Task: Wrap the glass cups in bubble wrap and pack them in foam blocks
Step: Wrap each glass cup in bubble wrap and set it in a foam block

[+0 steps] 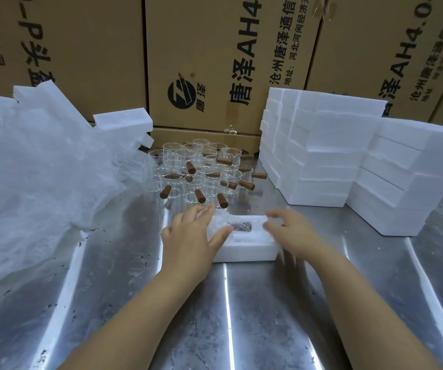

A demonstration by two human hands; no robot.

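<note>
Cup (224, 222), wrapped, sits in the block (244, 253) under the spread fingers of our left hand (189, 237); whether our blurred right hand (293, 235) grips, we cannot tell.

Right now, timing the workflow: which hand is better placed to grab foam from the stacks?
Probably the right hand: it is nearer the foam stacks; the left hand touches the wrapped cup.

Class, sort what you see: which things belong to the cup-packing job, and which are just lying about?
Job: wrapped cup, open foam block, left hand, right hand, bare glass cups, bubble wrap heap, stacked foam blocks.
Lying about: cardboard boxes, dark flecks on the steel table.
</note>
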